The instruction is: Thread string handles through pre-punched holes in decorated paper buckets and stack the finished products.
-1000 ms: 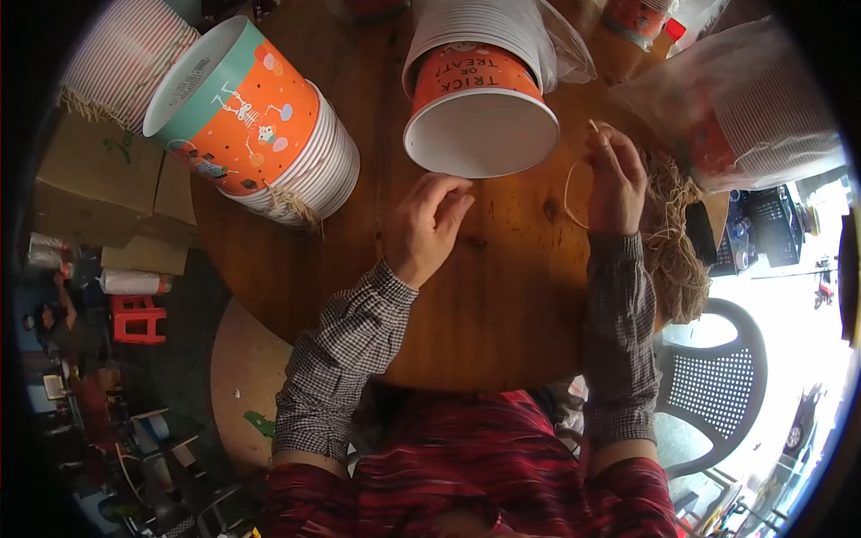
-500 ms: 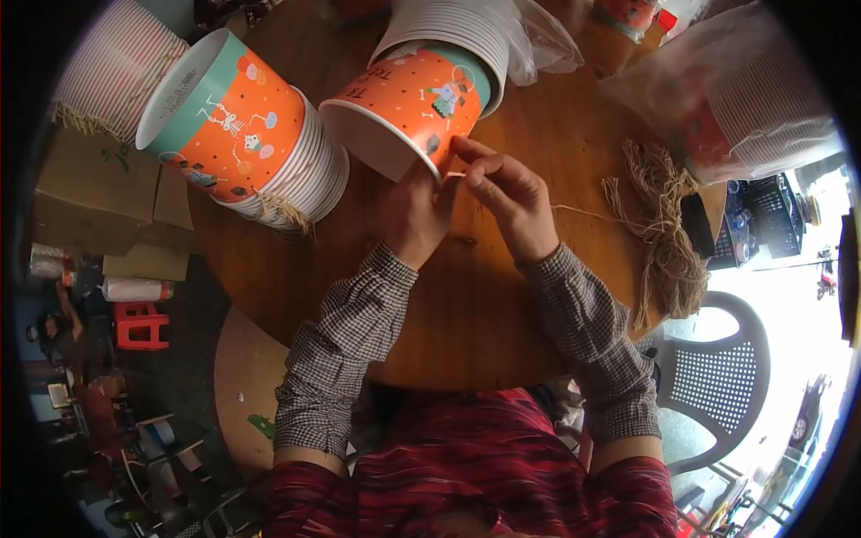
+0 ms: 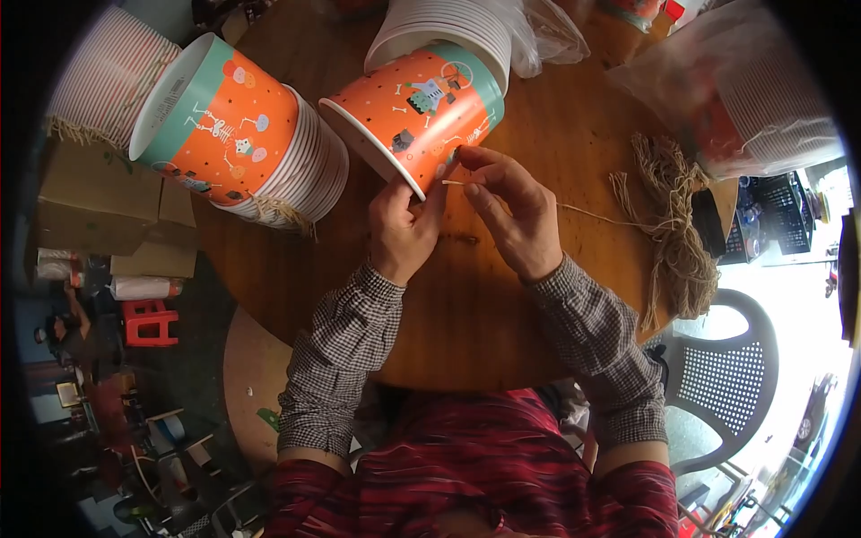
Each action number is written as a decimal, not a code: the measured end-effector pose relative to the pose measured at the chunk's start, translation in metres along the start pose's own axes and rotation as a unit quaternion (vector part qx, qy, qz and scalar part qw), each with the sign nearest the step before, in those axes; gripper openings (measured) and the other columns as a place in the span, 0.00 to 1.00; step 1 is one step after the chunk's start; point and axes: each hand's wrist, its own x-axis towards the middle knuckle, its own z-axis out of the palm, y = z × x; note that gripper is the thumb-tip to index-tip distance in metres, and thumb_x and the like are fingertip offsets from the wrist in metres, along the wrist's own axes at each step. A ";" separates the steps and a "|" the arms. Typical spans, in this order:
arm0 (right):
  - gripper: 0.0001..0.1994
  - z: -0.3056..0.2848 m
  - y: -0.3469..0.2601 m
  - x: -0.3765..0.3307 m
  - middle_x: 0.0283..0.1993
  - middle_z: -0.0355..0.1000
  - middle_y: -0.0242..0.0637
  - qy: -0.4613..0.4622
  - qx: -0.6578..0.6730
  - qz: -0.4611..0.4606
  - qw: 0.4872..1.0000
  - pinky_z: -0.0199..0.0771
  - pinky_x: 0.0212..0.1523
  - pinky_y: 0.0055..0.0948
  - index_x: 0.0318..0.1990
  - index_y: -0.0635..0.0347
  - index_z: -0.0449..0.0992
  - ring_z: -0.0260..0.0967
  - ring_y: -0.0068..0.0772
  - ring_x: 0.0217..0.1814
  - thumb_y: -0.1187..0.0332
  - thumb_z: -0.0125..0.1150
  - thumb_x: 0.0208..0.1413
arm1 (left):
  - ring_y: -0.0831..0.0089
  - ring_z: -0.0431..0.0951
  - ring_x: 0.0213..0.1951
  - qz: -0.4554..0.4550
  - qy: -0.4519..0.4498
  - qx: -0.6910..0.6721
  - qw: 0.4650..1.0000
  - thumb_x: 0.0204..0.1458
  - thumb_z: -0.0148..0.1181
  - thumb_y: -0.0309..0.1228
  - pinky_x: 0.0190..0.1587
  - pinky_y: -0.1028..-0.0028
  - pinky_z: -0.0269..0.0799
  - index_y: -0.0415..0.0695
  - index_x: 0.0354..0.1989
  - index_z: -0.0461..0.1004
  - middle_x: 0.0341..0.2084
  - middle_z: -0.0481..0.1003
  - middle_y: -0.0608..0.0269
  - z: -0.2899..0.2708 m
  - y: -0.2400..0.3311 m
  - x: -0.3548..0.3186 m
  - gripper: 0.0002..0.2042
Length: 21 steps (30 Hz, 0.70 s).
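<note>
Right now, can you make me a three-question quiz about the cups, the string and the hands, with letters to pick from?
1. Where does the twine bundle lie?
A. on the round table's right side
B. on the plastic chair
C. inside a cup

2. What is the main colour of the paper cup being held?
A. blue
B. orange
C. black

3. How is that cup held?
A. upright on its base
B. tipped on its side
C. crushed flat

Answers:
1 A, the bundle rests on the wooden table to the person's right.
2 B, its wall is orange under a teal band.
3 B, the left hand grips its rim, its mouth faces sideways, and the right hand pinches a strand beside it.
</note>
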 end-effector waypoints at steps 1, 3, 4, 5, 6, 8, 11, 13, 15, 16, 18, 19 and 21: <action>0.04 0.001 -0.002 0.000 0.54 0.70 0.44 0.024 -0.023 -0.025 0.999 0.70 0.53 0.30 0.36 0.65 0.73 0.70 0.34 0.53 0.78 0.59 0.53 | 0.72 0.79 0.35 0.000 -0.005 0.019 1.000 0.54 0.56 0.23 0.30 0.75 0.73 0.37 0.46 0.73 0.36 0.79 0.58 0.000 0.001 -0.001 0.11; 0.05 -0.002 -0.003 0.001 0.53 0.70 0.44 0.020 -0.082 -0.064 0.994 0.70 0.53 0.30 0.36 0.65 0.73 0.71 0.36 0.53 0.78 0.60 0.51 | 0.73 0.78 0.38 0.018 -0.017 0.009 1.000 0.56 0.56 0.24 0.34 0.74 0.73 0.36 0.47 0.72 0.38 0.78 0.58 -0.002 0.000 -0.004 0.12; 0.06 -0.002 -0.003 0.001 0.53 0.71 0.44 0.015 -0.141 -0.104 0.984 0.71 0.52 0.31 0.36 0.65 0.73 0.71 0.39 0.53 0.78 0.60 0.50 | 0.73 0.77 0.41 0.037 -0.028 -0.002 0.999 0.57 0.55 0.25 0.38 0.74 0.73 0.35 0.49 0.70 0.41 0.77 0.58 -0.003 0.001 -0.005 0.13; 0.06 -0.002 -0.006 0.001 0.53 0.71 0.44 0.016 -0.139 -0.104 0.985 0.71 0.52 0.31 0.36 0.65 0.73 0.71 0.39 0.53 0.78 0.60 0.50 | 0.73 0.77 0.41 0.037 -0.028 -0.001 0.999 0.57 0.55 0.25 0.38 0.74 0.73 0.35 0.49 0.70 0.41 0.77 0.58 -0.003 0.004 -0.007 0.13; 0.06 -0.002 -0.010 0.001 0.52 0.71 0.44 0.008 -0.155 -0.113 0.981 0.71 0.51 0.32 0.36 0.64 0.72 0.71 0.41 0.52 0.79 0.61 0.49 | 0.73 0.76 0.43 -0.004 0.004 -0.089 0.996 0.58 0.53 0.25 0.42 0.74 0.72 0.34 0.50 0.68 0.42 0.75 0.57 -0.002 0.010 -0.008 0.13; 0.07 -0.002 -0.014 -0.001 0.52 0.71 0.44 0.002 -0.172 -0.121 0.978 0.71 0.51 0.33 0.36 0.64 0.72 0.71 0.42 0.52 0.79 0.61 0.48 | 0.71 0.71 0.49 -0.047 0.013 -0.183 0.982 0.60 0.49 0.26 0.50 0.73 0.69 0.34 0.51 0.64 0.47 0.69 0.57 -0.002 0.007 -0.011 0.13; 0.08 -0.001 -0.018 -0.003 0.49 0.72 0.44 -0.033 -0.170 -0.122 0.977 0.71 0.50 0.34 0.36 0.63 0.72 0.71 0.43 0.50 0.80 0.60 0.48 | 0.76 0.70 0.46 -0.037 0.047 -0.264 0.963 0.60 0.51 0.27 0.50 0.74 0.67 0.35 0.50 0.63 0.45 0.68 0.60 -0.002 0.011 -0.011 0.12; 0.08 -0.003 -0.019 -0.003 0.46 0.72 0.43 -0.014 -0.164 -0.136 0.977 0.70 0.49 0.35 0.36 0.62 0.73 0.70 0.44 0.50 0.81 0.60 0.47 | 0.76 0.69 0.46 -0.062 0.081 -0.317 0.943 0.60 0.51 0.27 0.52 0.74 0.66 0.36 0.49 0.64 0.44 0.69 0.61 0.001 0.010 -0.010 0.12; 0.09 -0.004 -0.021 0.000 0.46 0.71 0.42 -0.005 -0.196 -0.160 0.967 0.70 0.49 0.36 0.36 0.62 0.72 0.69 0.44 0.50 0.81 0.60 0.47 | 0.76 0.68 0.48 -0.095 0.115 -0.365 0.919 0.60 0.52 0.28 0.56 0.72 0.60 0.37 0.48 0.66 0.42 0.70 0.63 0.000 0.012 -0.010 0.11; 0.09 -0.004 -0.021 0.001 0.46 0.71 0.41 0.004 -0.228 -0.183 0.956 0.69 0.49 0.36 0.36 0.62 0.72 0.68 0.43 0.51 0.81 0.60 0.46 | 0.76 0.68 0.48 -0.095 0.115 -0.364 0.919 0.60 0.52 0.28 0.56 0.72 0.60 0.37 0.48 0.66 0.42 0.70 0.63 -0.001 0.011 -0.009 0.11; 0.09 -0.005 -0.017 0.000 0.47 0.71 0.40 0.000 -0.234 -0.184 0.955 0.69 0.49 0.37 0.36 0.62 0.72 0.67 0.43 0.51 0.81 0.60 0.45 | 0.75 0.69 0.48 -0.106 0.078 -0.382 0.915 0.59 0.53 0.27 0.56 0.71 0.62 0.37 0.48 0.65 0.44 0.71 0.62 -0.005 0.009 -0.007 0.11; 0.10 -0.005 -0.015 0.000 0.47 0.71 0.40 -0.004 -0.241 -0.186 0.952 0.68 0.49 0.38 0.35 0.62 0.72 0.67 0.43 0.50 0.80 0.61 0.43 | 0.75 0.69 0.48 -0.106 0.079 -0.381 0.915 0.59 0.53 0.27 0.56 0.71 0.62 0.37 0.48 0.65 0.44 0.71 0.62 -0.007 0.009 -0.005 0.11; 0.10 -0.003 -0.009 0.001 0.47 0.71 0.40 -0.026 -0.256 -0.204 0.945 0.68 0.48 0.38 0.35 0.61 0.72 0.67 0.43 0.50 0.80 0.61 0.43 | 0.74 0.70 0.49 -0.132 0.048 -0.441 0.886 0.57 0.55 0.26 0.56 0.70 0.63 0.37 0.49 0.66 0.45 0.72 0.61 -0.011 0.011 -0.002 0.13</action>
